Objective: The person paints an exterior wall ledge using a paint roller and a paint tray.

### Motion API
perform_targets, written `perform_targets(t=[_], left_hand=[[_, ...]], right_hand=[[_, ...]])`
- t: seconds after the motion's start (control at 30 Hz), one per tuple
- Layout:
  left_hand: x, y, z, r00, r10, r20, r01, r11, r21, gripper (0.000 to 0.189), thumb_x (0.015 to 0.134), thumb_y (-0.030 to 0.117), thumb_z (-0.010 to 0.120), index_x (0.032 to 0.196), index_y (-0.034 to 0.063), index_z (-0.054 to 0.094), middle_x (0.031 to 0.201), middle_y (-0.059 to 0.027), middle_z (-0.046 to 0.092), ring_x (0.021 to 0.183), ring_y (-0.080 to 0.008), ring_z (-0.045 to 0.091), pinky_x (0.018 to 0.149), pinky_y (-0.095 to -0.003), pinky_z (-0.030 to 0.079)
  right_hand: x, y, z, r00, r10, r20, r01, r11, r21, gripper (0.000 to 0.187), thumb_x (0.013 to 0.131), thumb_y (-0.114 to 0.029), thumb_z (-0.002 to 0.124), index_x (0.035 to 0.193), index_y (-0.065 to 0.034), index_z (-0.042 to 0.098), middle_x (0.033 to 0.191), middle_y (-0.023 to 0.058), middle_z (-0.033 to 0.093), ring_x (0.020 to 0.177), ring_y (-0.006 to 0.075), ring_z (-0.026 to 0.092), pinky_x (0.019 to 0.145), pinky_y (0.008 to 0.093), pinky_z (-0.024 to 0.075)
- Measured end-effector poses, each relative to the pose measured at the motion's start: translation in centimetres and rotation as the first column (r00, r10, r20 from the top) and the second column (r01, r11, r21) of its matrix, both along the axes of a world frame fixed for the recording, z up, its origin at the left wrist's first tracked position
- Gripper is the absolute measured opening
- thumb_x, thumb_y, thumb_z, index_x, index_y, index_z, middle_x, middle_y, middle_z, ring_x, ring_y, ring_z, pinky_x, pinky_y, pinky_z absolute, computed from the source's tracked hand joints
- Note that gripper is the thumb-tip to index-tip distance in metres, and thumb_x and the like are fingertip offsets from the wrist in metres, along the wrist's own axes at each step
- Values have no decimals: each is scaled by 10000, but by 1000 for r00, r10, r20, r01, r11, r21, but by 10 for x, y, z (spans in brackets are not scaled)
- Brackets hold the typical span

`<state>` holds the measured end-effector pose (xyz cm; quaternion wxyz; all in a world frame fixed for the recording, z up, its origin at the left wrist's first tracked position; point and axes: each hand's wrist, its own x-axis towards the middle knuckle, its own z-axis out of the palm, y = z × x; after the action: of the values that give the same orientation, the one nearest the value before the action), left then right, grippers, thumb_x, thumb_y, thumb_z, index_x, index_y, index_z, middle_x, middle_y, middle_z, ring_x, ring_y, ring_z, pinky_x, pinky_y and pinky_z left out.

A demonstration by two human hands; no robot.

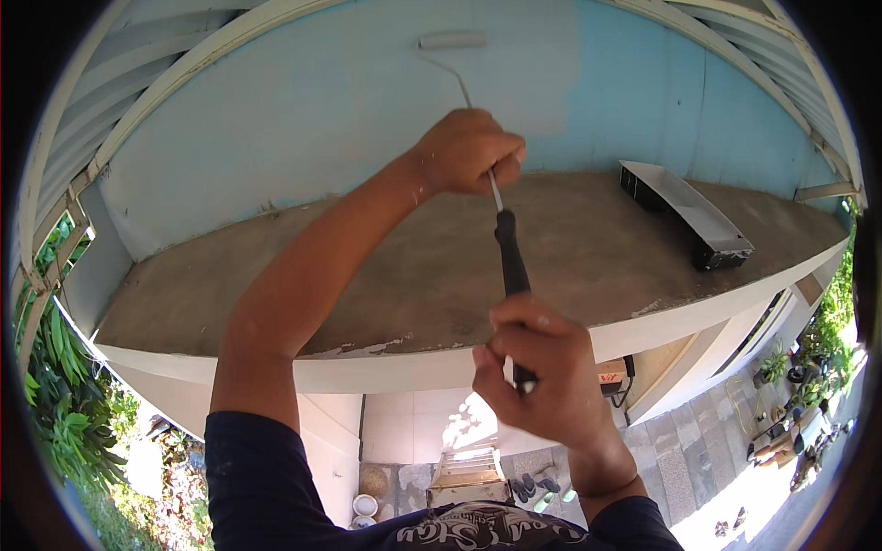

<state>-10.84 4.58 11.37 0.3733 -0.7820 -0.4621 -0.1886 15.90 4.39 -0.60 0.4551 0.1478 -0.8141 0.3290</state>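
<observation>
A paint roller (453,40) with a bent wire frame rests against or very near the wall (386,117), which is pale grey-white on the left and middle and bright blue on the right. My left hand (475,151) is closed around the roller's metal rod, below the bend. Lower down, my right hand (541,365) grips the black handle (513,262) near its end. A black paint tray (696,210) with a whitish, paint-coated inside sits to the right on the brown ledge (441,262).
The ledge's white front edge (400,372) curves across below my arms. Far beneath stand a wooden ladder (468,472), sandals (527,485), a cardboard box (611,375) and potted plants (775,365). Metal roof beams (200,52) arch overhead, with foliage at both sides.
</observation>
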Motion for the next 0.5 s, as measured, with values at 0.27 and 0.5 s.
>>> perform_targets(t=[0.27, 0.5], left_hand=[[-2, -8, -46, 1000, 7, -17, -8, 995, -98, 188, 825, 80, 617, 659, 101, 530, 554, -104, 515, 525, -349, 478, 606, -443, 431], [-10, 2, 30, 998, -28, -48, 30, 999, 45, 186, 823, 96, 628, 652, 104, 557, 542, -121, 519, 515, -333, 557, 486, -454, 404]], right_hand=[[12, -7, -38, 997, -4, 80, 4, 1000, 5, 196, 774, -32, 784, 687, -31, 608, 875, 60, 622, 593, 210, 630, 560, 350, 506], [-20, 1, 13, 988, -69, -141, 70, 998, 2, 180, 780, -11, 776, 706, -23, 612, 879, 76, 617, 556, 214, 578, 524, 324, 468]])
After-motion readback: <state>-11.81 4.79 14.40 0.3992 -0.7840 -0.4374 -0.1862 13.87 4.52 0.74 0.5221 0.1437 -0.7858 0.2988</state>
